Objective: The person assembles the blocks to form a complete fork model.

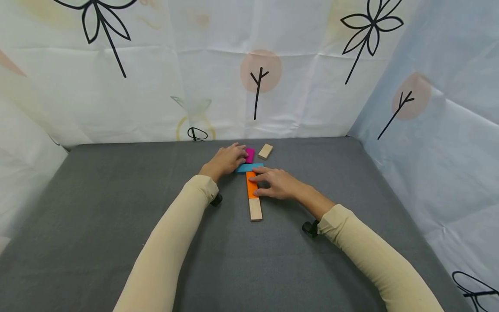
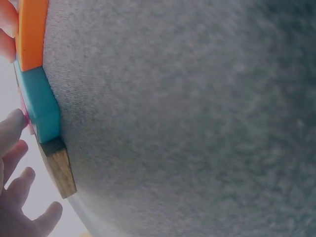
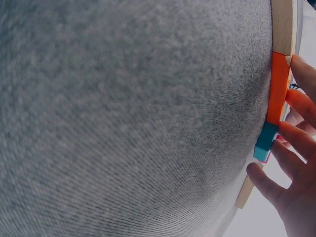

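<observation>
Several flat blocks lie joined on the grey table in the head view. A plain wood block [image 1: 255,209] is nearest, then an orange block [image 1: 252,185], a blue block [image 1: 255,167] set crosswise, and a pink block [image 1: 250,155] beyond it. My left hand [image 1: 226,161] reaches over the blue block's left end, its fingertips at the pink block and its fingers loosely spread. From the right, my right hand [image 1: 282,184] lays extended fingers along the orange and blue blocks. In the left wrist view another wood block [image 2: 62,173] shows past the blue one.
A loose wood block [image 1: 266,151] lies at an angle to the right of the pink one. White printed cloth [image 1: 218,78] hangs behind the table's far edge, and another cloth panel [image 1: 440,143] stands along the right side.
</observation>
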Tool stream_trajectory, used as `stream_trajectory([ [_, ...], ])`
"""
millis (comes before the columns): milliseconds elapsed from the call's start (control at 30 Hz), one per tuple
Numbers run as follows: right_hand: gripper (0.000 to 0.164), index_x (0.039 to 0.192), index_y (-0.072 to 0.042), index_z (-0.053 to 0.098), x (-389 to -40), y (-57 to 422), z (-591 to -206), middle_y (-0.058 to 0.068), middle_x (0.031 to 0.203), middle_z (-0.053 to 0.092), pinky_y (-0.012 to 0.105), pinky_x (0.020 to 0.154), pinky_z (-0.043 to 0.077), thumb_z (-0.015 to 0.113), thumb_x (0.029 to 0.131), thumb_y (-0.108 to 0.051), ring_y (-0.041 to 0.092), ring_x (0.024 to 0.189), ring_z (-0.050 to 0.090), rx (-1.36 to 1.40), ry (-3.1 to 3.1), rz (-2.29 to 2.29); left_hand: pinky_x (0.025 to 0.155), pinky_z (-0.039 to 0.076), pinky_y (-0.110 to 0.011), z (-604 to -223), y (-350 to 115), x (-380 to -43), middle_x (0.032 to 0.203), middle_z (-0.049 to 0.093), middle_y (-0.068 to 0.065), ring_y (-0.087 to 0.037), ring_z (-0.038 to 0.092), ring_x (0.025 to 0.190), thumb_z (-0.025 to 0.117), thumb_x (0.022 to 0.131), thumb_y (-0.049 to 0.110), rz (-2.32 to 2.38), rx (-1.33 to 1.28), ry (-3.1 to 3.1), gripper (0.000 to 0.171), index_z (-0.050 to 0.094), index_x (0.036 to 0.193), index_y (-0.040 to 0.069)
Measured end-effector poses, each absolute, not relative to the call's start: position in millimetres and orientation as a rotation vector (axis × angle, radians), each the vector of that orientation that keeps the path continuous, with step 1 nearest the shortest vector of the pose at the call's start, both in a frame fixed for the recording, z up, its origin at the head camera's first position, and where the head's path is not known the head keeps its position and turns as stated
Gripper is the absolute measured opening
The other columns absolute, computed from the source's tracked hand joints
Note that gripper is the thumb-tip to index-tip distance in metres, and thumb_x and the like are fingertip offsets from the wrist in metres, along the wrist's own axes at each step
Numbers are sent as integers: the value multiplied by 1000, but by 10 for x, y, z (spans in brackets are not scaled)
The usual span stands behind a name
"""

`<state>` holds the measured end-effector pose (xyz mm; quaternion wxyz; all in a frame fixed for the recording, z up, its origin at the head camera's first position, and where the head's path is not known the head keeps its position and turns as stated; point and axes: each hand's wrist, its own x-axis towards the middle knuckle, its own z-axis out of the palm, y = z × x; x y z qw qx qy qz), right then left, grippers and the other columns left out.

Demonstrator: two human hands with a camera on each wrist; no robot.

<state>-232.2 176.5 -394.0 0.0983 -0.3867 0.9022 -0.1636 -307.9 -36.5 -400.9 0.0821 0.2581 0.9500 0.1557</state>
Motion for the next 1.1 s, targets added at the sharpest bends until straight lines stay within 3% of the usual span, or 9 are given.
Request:
stream_trajectory([
  [100, 50, 138, -6, 60, -2321, 1760, -3937, 19, 155, 39, 50, 111, 37, 67, 96, -33, 34, 143, 37, -1145, 2670, -483, 117, 24, -57, -4013, -356, -3089, 158, 38, -7, -29, 23, 150, 51, 106, 20, 448, 776, 2862, 33, 63, 135, 11],
  [333, 51, 139, -7, 60, -2334, 1760, -3954, 18, 155, 39, 51, 110, 38, 67, 96, -34, 33, 143, 37, -1138, 2670, -482, 117, 23, -55, -4062, -362, -3130, 159, 35, -3, -26, 22, 150, 48, 106, 18, 368, 784, 2860, 40, 54, 145, 15],
  [1100, 51, 139, -7, 60, -2332, 1758, -3949, 18, 155, 39, 52, 112, 35, 66, 97, -35, 34, 143, 36, -1119, 2668, -486, 118, 25, -51, -4020, -315, -3069, 154, 44, -4, -26, 28, 148, 54, 104, 26, 367, 784, 2875, 39, 58, 141, 13],
])
